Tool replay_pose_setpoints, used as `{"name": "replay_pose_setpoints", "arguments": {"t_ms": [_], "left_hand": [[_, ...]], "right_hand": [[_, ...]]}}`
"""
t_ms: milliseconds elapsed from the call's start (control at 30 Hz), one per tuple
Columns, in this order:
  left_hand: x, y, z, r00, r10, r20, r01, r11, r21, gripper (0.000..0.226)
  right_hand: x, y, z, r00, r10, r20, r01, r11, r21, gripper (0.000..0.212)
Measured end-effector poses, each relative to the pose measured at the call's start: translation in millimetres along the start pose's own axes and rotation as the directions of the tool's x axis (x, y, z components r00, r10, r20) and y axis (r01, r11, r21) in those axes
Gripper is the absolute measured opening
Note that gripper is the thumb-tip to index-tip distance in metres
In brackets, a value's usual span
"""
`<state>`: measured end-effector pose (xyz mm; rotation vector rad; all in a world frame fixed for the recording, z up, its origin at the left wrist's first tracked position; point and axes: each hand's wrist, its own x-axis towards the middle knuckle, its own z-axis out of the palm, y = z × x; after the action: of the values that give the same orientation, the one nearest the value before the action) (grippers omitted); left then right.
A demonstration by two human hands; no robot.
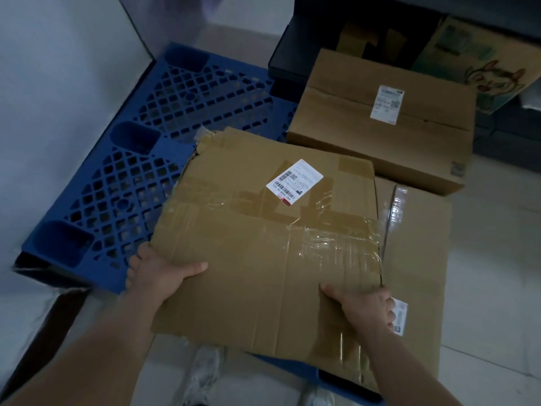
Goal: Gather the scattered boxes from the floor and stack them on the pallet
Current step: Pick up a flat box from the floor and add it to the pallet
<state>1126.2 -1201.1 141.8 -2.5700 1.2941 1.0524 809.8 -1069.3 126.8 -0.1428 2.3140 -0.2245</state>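
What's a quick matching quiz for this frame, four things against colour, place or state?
Things:
1. pallet
2. top box
3. lower box
4. far box

States:
a. partly covered by another box
b. blue
c. held by the left hand and the right hand
d. beyond the others, no hand near it

Pairs: 1-b, 2-c, 3-a, 4-d
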Motion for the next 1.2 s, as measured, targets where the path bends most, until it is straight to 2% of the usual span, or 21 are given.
{"name": "replay_pose_setpoints", "arguments": {"t_ms": [267, 533, 933, 1067, 1200], "left_hand": [[94.8, 12.7, -5.8, 0.991, 0.114, 0.077, -0.114, 0.993, 0.000, 0.142], [144.9, 14.6, 1.6, 0.983, 0.128, 0.128, -0.131, 0.991, 0.012, 0.145], [140.9, 18.2, 12.9, 0.991, 0.094, 0.094, -0.109, 0.981, 0.161, 0.142], [126.9, 24.7, 9.1, 0.991, 0.110, 0.079, -0.124, 0.970, 0.210, 0.132], [100.5, 36.7, -1.6, 0.977, 0.175, 0.122, -0.201, 0.944, 0.261, 0.109]], "right_hand": [[2.9, -31.8, 65.3, 0.996, 0.064, -0.063, -0.058, 0.994, 0.092, 0.135], [5.7, -49.8, 99.1, 0.992, 0.099, -0.074, -0.090, 0.989, 0.115, 0.136], [3.6, -51.8, 104.3, 0.992, 0.113, -0.052, -0.112, 0.993, 0.024, 0.142], [-4.6, -56.7, 99.0, 0.993, 0.093, -0.070, -0.091, 0.996, 0.022, 0.132], [-24.2, -61.0, 87.9, 0.996, 0.006, -0.089, -0.007, 1.000, -0.008, 0.114]]}}
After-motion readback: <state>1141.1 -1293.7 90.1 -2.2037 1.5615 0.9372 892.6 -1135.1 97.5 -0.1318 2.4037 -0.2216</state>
